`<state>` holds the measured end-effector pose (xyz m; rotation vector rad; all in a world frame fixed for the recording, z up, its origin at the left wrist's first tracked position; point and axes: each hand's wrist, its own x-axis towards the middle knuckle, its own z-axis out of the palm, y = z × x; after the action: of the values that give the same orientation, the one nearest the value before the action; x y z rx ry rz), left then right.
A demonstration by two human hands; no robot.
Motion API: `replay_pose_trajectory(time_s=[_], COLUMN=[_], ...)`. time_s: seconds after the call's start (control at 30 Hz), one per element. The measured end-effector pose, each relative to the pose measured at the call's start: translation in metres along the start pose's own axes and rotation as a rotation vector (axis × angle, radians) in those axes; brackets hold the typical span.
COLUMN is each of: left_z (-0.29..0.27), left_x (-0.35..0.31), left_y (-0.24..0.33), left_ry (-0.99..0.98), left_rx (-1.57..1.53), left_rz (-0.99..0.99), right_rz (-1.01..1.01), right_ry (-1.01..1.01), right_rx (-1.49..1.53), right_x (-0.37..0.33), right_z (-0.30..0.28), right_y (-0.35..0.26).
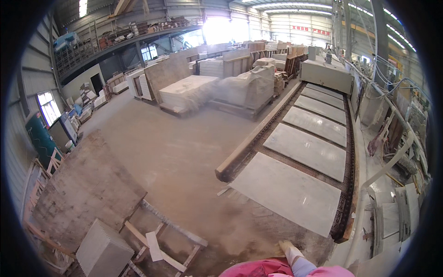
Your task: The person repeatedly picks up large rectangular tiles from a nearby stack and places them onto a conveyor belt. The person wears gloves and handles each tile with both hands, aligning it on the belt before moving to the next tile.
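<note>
At the lower edge is my right hand [285, 247], in a yellowish glove with a pale sleeve cover below it. Its fingers are too small and blurred to make out, and I see nothing in it. Pink clothing [260, 267] shows beside that arm. My left hand is out of the picture. Beyond the right hand, the nearest white stone slab [290, 191] lies flat on a long conveyor [244, 156]. Several more slabs, such as the second slab [307, 150], lie in a row behind it, leading to a pale boxy machine housing [325, 76].
Left of me stand a large brown board [87, 184], a stack of pale tiles [104, 251] and a wooden frame [170, 261]. Wrapped slab stacks [247, 87] stand across the dusty floor [175, 152]. Upright stone pieces [390, 217] and a bent pipe [392, 161] line the right side.
</note>
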<state>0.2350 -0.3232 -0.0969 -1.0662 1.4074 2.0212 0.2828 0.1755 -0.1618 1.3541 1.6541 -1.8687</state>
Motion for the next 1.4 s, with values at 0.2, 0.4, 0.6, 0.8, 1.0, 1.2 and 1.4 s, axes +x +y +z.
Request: replay_pose_trajectory(time_s=[0.2, 0.4, 0.6, 0.8, 1.0, 1.2, 1.4], left_z=[-0.045, -0.086, -0.087, -0.073, -0.06, -0.051, -0.047], left_x=[0.009, 0.003, -0.002, 0.002, 0.007, 0.011, 0.016], left_y=[-0.018, -0.048, -0.053, -0.037, -0.028, -0.023, -0.023], left_ry=[0.05, 0.114, 0.151, 0.136, 0.119, 0.112, 0.109], left_rx=[-0.075, -0.187, -0.167, -0.137, -0.104, -0.093, -0.082], left_rz=[-0.011, -0.056, -0.07, -0.076, -0.078, -0.079, -0.087], right_rz=[-0.061, -0.119, -0.18, 0.005, -0.092, -0.125, 0.055], right_ry=[-0.031, -0.094, -0.037, -0.155, -0.01, 0.1, -0.073], right_rx=[-0.243, -0.239, -0.525, -0.187, -0.371, -0.588, -0.118], right_x=[0.025, 0.02, 0.048, -0.037, -0.092, -0.066, -0.044], right_z=[0.049, 0.068, 0.062, 0.079, 0.074, 0.053, 0.045], right_y=[-0.037, -0.049, -0.026, -0.066, -0.075, -0.035, -0.012])
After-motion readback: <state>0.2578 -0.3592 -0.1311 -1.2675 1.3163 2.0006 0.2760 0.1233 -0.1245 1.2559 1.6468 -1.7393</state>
